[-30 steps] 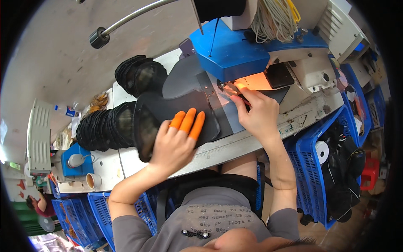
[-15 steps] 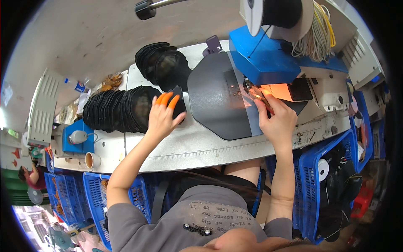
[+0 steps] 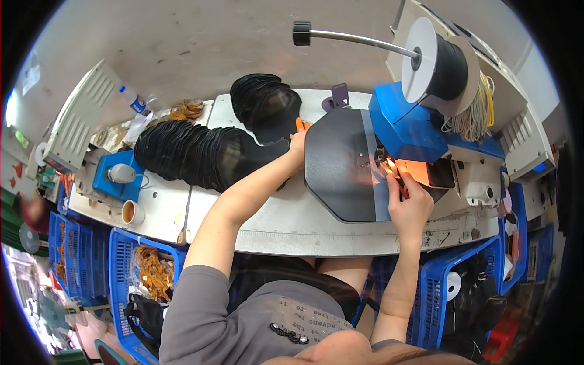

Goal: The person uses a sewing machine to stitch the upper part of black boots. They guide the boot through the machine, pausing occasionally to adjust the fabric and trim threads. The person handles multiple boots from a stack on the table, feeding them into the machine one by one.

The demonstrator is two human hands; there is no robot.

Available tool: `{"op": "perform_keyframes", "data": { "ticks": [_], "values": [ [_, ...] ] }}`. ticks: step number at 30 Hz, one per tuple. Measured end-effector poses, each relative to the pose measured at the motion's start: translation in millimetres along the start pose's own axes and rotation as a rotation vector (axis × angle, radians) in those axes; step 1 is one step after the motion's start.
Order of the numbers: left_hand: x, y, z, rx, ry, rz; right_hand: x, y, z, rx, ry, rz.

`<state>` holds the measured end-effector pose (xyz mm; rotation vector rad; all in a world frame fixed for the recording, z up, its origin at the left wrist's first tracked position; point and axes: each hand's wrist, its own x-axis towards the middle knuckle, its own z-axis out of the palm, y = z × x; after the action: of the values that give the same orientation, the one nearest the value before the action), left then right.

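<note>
My left hand [image 3: 298, 145], with orange finger covers, reaches to the tip of the far stack of thin black pieces [image 3: 271, 103], beside the left edge of a dark octagonal plate [image 3: 337, 176]. Its fingers mostly hide behind the hand, so whether they grip a piece does not show. Right of the plate, my right hand [image 3: 410, 204] is closed around a slim red-handled tool [image 3: 403, 190], its tip in the orange light under the blue head of a sewing machine [image 3: 404, 125]. A longer stack of black pieces [image 3: 182, 155] leans on the table to the left.
A black thread spool [image 3: 450, 67] stands above the machine. A dark phone [image 3: 440, 173] lies right of the lit area. Left on the table are a paper cup [image 3: 132, 212] and a blue box [image 3: 115, 176]. Blue baskets [image 3: 429, 274] flank my seat.
My left hand has gone from the near stack to the tip of the far stack, rightward and away from me. My right hand still holds the tool at the machine. The view has shifted.
</note>
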<state>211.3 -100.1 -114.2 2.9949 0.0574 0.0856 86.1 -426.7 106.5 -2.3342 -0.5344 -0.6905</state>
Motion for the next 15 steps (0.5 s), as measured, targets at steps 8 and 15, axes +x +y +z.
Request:
{"op": "perform_keyframes", "data": {
  "ticks": [8, 15],
  "values": [
    [-18.3, 30.9, -110.2, -0.073, -0.133, -0.031, -2.3, 3.4, -3.0, -0.033, -0.026, 0.039],
    [-8.8, 12.0, -139.6, -0.688, 0.560, -0.293, -0.1, -1.2, -2.2, 0.035, -0.013, -0.001]
  ]
}}
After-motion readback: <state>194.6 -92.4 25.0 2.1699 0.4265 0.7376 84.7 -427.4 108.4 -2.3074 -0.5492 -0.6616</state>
